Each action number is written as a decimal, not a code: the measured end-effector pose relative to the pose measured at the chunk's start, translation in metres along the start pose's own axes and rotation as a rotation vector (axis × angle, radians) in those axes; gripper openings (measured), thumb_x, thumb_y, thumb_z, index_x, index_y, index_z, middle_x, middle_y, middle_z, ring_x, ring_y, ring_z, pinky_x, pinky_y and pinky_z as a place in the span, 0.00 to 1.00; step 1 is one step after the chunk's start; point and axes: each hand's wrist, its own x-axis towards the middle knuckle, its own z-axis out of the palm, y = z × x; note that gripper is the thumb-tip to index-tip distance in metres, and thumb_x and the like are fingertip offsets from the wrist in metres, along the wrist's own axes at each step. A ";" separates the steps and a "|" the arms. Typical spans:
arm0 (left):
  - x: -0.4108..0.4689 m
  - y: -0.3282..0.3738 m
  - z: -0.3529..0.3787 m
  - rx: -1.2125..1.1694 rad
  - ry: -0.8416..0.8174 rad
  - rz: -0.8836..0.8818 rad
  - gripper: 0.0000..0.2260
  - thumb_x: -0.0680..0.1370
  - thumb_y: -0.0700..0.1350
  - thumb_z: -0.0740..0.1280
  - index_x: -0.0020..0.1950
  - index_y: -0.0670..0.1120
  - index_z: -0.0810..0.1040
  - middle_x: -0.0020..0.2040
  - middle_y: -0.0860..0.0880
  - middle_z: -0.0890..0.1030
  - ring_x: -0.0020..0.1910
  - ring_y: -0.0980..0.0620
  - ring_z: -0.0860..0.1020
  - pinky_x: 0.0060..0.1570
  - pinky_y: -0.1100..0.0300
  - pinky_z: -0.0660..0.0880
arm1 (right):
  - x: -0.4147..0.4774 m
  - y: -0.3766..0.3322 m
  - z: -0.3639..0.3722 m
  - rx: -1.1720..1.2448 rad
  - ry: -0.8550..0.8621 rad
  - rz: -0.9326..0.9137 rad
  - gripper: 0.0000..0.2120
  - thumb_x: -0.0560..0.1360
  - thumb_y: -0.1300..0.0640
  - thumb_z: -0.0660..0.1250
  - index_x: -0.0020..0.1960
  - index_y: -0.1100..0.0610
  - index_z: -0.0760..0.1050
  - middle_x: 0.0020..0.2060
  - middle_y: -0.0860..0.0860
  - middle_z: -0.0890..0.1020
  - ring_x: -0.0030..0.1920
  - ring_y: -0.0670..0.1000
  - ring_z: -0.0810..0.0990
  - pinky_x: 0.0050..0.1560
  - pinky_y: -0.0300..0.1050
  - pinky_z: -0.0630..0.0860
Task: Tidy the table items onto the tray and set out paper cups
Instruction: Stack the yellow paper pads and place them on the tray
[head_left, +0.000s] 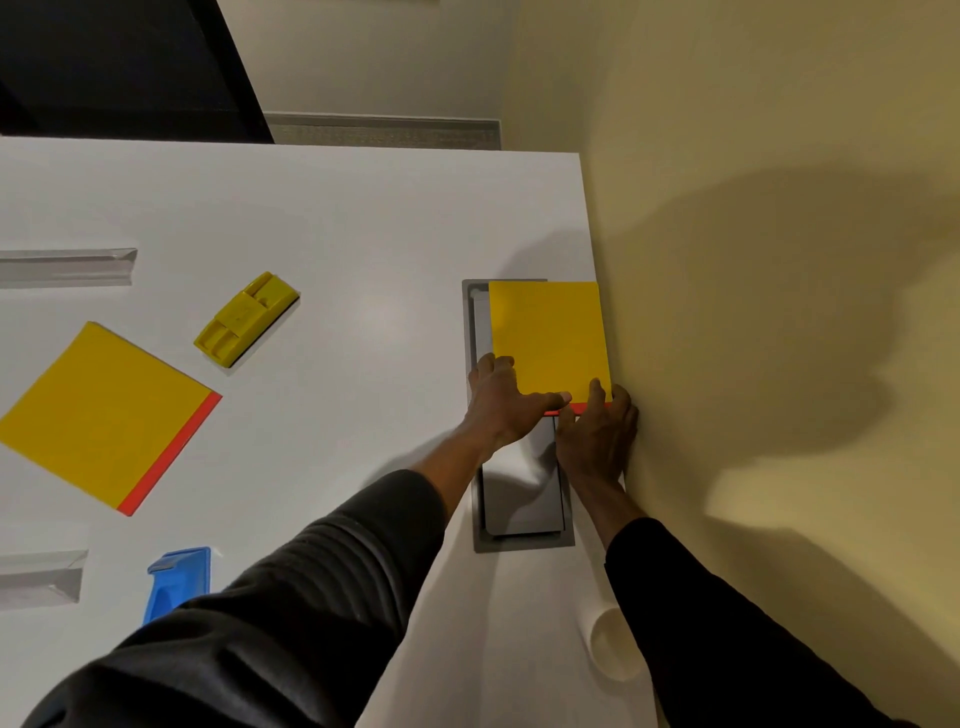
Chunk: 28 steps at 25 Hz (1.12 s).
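Observation:
A yellow pad with a red edge (548, 338) lies over the far half of a grey tray (522, 499) set by the table's right edge. My left hand (501, 402) grips the pad's near-left corner, thumb along its red edge. My right hand (597, 436) holds the near-right corner against the wall. A second yellow pad with a red edge (104, 415) lies at the left. A yellow board eraser (247, 319) sits beyond it. A blue eraser (176, 579) is near my left sleeve. White paper cups (608, 639) lie on their side under my right forearm.
The white table (363, 249) ends at a yellowish wall (753, 312) on the right. Two grey recessed slots (67, 267) sit at the table's left side. A dark panel (119, 67) stands beyond the far edge.

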 end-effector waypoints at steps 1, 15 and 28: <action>0.002 0.000 0.001 0.020 -0.003 0.007 0.45 0.72 0.61 0.79 0.80 0.41 0.64 0.80 0.43 0.64 0.80 0.42 0.64 0.77 0.41 0.70 | 0.001 0.000 0.000 -0.006 0.002 -0.002 0.29 0.81 0.51 0.68 0.78 0.61 0.68 0.75 0.63 0.70 0.73 0.65 0.69 0.74 0.60 0.67; -0.063 -0.061 -0.062 0.103 0.209 0.081 0.35 0.75 0.58 0.77 0.77 0.45 0.69 0.75 0.47 0.69 0.75 0.48 0.67 0.66 0.61 0.67 | -0.037 -0.055 0.004 -0.052 0.143 -0.234 0.31 0.72 0.61 0.70 0.74 0.60 0.67 0.72 0.64 0.71 0.69 0.67 0.71 0.64 0.64 0.70; -0.151 -0.218 -0.241 0.060 0.792 -0.470 0.24 0.77 0.51 0.77 0.67 0.39 0.78 0.68 0.37 0.76 0.69 0.36 0.73 0.69 0.47 0.69 | -0.143 -0.244 0.064 0.150 -0.339 -1.012 0.22 0.77 0.57 0.72 0.70 0.58 0.75 0.67 0.58 0.78 0.66 0.60 0.76 0.64 0.57 0.78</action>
